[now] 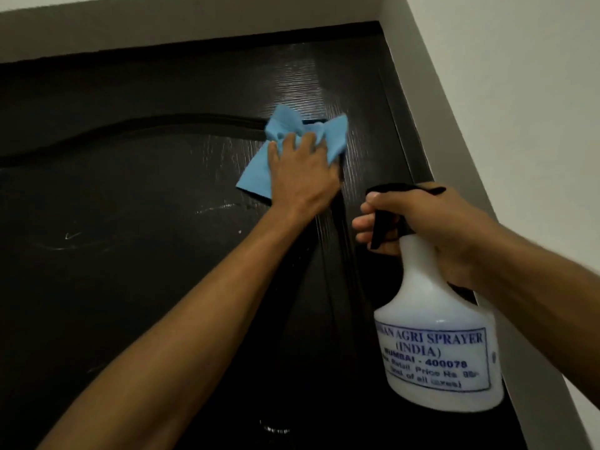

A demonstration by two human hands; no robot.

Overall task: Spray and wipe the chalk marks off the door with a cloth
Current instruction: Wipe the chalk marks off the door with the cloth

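A dark brown door [136,287] fills the view, with a curved raised moulding across its upper part. My left hand [300,172] presses a light blue cloth [334,134] flat against the door near its upper right, fingers spread over the bunched fabric. My right hand [431,228] grips the neck of a white spray bottle [435,345] with a black trigger head, held in front of the door's right edge. Faint white chalk marks [69,237] and smears [217,207] show on the panel left of the cloth.
The pale grey door frame [454,125] runs along the top and down the right side. A white wall [535,76] stands to the right. A small pale mark or fitting [274,430] shows low on the door.
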